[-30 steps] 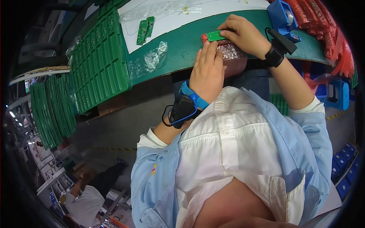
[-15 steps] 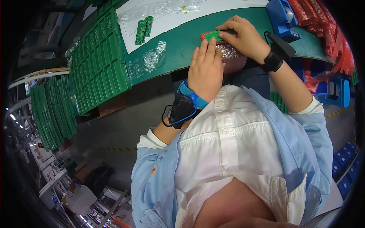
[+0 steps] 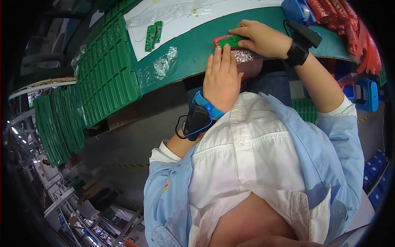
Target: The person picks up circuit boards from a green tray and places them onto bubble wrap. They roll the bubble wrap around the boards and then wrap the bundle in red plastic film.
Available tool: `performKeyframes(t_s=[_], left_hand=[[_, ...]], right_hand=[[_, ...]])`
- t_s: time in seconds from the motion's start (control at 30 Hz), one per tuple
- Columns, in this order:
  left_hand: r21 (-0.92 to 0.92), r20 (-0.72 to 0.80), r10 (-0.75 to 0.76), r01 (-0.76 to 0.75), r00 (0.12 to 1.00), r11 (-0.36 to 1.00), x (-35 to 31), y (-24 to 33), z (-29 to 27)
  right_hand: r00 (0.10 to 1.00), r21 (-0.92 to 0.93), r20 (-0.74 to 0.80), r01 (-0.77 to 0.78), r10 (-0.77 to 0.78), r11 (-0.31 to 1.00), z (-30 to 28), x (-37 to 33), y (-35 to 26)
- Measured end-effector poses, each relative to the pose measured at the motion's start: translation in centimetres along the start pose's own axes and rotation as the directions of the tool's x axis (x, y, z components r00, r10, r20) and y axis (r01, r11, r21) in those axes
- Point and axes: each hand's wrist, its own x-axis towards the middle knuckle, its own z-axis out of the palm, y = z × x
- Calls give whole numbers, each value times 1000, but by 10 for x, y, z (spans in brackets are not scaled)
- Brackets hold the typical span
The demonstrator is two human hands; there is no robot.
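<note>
A green circuit board [image 3: 228, 41] lies on red bubble wrap [image 3: 217, 40] near the front edge of the green-topped table. Around the board's right end are the thumb and index finger of my right hand [image 3: 265, 39], one at each long side. My left hand [image 3: 223, 78] is palm down with its fingers stretched out; its fingertips rest at the near side of the board and wrap. Below my right hand, a shiny pinkish bubble-wrap piece [image 3: 248, 64] hangs over the table edge. Its upper part is partly hidden by my hands.
Two more circuit boards [image 3: 151, 37] lie on a white sheet [image 3: 177, 29] at the left. Crumpled clear plastic [image 3: 165, 63] sits nearer the edge. Green compartment trays [image 3: 108, 74] stand far left. A blue tape dispenser [image 3: 298, 11] and red bubble-wrap bags [image 3: 329, 16] occupy the right.
More of the board's face shows between my hands, and the right index finger reaches a little further left. My left hand stays nearly in place. The whole view has shifted slightly.
</note>
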Motion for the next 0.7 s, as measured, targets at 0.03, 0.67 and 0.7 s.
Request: performKeyframes(t_s=[0.03,0.67,0.7], left_hand=[[-9,-3,1,-1,1000,1000,-1,2,-1],[-123,-43,-8,3,999,992,2,-7,2],[-126,-47,-2,-4,999,992,3,-8,3]], right_hand=[[1000,-1,-3,0,0,1000,0,0,0],[840,-311,-326,338,-433,888,10,-5,4],[841,-311,-324,338,-433,888,9,-4,4]])
